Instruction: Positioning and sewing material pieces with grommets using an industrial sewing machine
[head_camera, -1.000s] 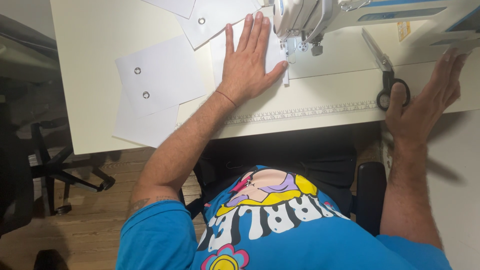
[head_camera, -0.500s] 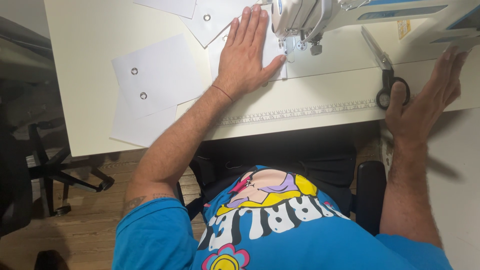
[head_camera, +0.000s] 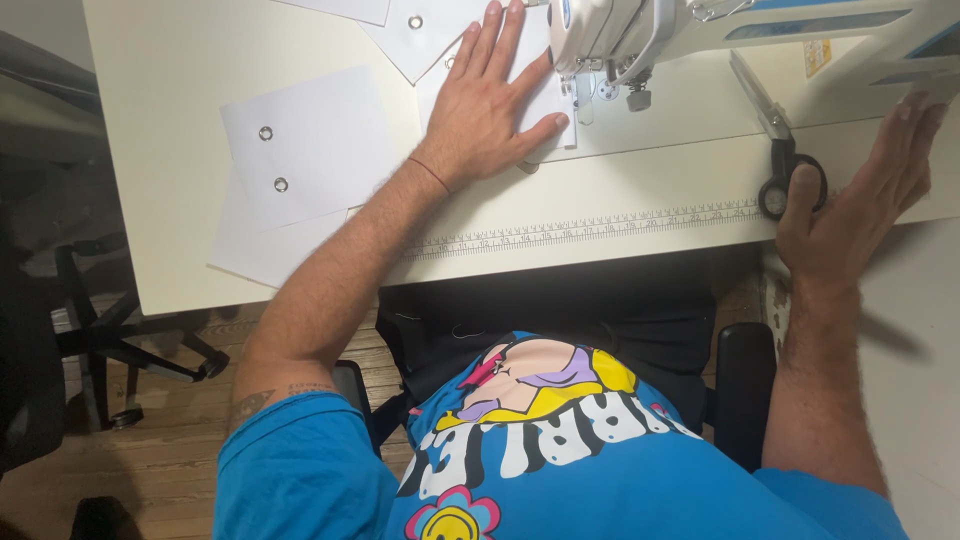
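Left hand (head_camera: 487, 112) is lying flat, fingers spread, pressing white fabric (head_camera: 545, 100) beside the sewing machine (head_camera: 640, 30); right hand (head_camera: 860, 215), open, is resting at the desk (head_camera: 640, 200) edge beside scissors (head_camera: 775, 140).

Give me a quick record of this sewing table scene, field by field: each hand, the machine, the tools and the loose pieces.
left hand: flat, fingers spread, pressing a white fabric piece beside the needle area
right hand: open, at the table's right edge, next to the scissors
sewing machine: white, at the top of the table
scissors: black handles, lying shut on the table
loose pieces: white sheets with metal eyelets, left of the hand
table: cream, with a ruler strip along its front edge
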